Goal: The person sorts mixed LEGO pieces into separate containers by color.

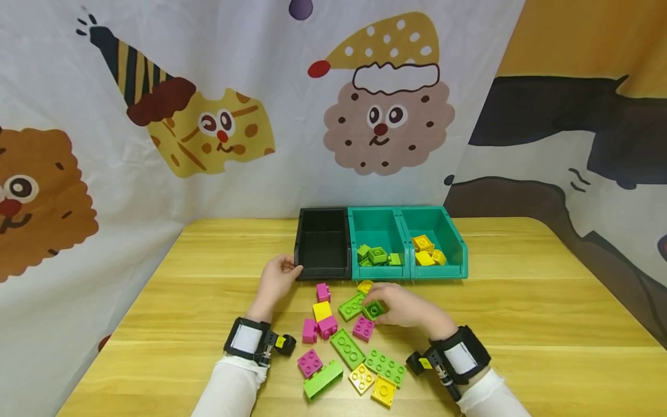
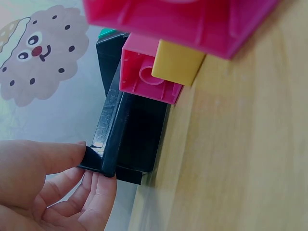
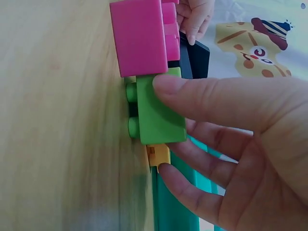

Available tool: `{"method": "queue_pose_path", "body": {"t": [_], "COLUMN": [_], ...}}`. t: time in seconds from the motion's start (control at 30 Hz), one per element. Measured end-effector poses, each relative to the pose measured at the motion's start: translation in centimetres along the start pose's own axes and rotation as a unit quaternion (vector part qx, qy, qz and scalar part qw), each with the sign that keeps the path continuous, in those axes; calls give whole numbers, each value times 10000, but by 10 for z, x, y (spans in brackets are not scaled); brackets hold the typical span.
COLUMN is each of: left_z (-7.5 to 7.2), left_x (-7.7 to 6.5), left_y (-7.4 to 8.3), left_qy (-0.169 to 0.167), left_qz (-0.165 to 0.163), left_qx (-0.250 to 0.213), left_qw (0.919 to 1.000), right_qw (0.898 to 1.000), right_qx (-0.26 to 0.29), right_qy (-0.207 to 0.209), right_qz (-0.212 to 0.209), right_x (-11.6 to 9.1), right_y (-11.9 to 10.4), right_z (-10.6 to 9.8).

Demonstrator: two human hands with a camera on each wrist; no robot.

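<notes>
My left hand [image 1: 276, 282] pinches the front left corner of a black bin [image 1: 324, 271], thumb above and fingers below the lip in the left wrist view. My right hand [image 1: 403, 306] holds a green toy brick [image 3: 161, 110] with its studs turned down toward the table; the thumb presses one side and the fingers lie behind it. Close by lie a long green brick [image 1: 351, 306], a magenta brick [image 1: 363, 328] and a yellow brick [image 1: 365, 286], partly covered by the right hand.
Two teal bins adjoin the black one: the middle bin [image 1: 379, 272] contains green bricks, the right bin [image 1: 440, 271] yellow ones. Several magenta, green and yellow bricks, among them a green brick [image 1: 323, 380], are scattered over the wooden table [image 1: 172, 324]. A printed cloth [image 1: 250, 191] hangs behind.
</notes>
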State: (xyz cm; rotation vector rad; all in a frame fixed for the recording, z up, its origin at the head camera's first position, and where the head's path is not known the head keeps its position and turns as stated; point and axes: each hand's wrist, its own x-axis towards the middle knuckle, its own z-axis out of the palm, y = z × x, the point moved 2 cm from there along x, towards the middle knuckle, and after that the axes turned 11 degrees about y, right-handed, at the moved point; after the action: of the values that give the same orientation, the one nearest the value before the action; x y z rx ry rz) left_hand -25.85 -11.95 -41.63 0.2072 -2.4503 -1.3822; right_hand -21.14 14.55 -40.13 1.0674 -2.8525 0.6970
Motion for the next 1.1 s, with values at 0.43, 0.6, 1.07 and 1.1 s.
{"method": "queue_pose_path", "body": {"t": [0.43,0.6,1.07,1.1], "left_z": [0,0,0,1], "left_x": [0,0,0,0], "left_y": [1,2,0,-1], "left_qy": [-24,-46,16,4], "left_qz": [30,-2,17,19], "left_qx": [41,43,16,7], "left_qw": [10000,10000,10000,10000], "right_qw": [9964,9885,9656,9632], "right_qx": [-16,-5,331,337], "right_qy": [845,1510,2525,2607], "right_qz": [-34,92,519,563], "right_x": [-2,-1,2,2], "right_y": [1,0,6,7], "right_z": [-7,-12,-15,-16]}}
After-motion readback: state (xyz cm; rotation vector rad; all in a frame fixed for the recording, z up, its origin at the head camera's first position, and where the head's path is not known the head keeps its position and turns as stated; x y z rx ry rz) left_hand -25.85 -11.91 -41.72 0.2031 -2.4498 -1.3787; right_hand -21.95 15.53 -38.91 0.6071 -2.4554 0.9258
